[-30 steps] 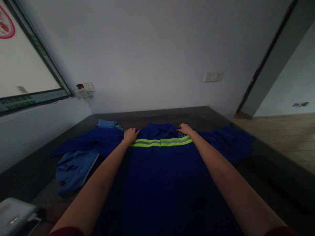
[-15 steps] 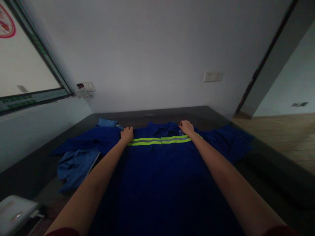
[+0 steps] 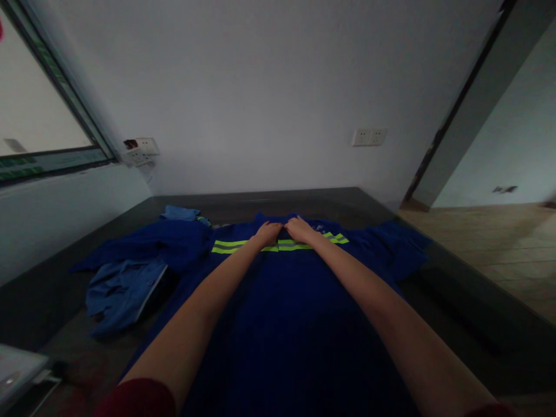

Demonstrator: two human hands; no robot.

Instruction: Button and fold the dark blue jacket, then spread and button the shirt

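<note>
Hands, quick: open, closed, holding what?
Left hand: at the blue reflective-striped work jacket, by its collar; grip can't be told.
Right hand: beside it, same jacket; grip can't be told.

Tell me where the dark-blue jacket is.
Head view, centre: the jacket lies on the table, under the left hand and right hand, with lighter cloth by its sleeve on the left.

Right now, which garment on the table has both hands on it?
The dark blue jacket, with a bright band across its chest: the left hand and right hand rest on its upper front. Neither touches the lighter blue clothing farther left.
</note>
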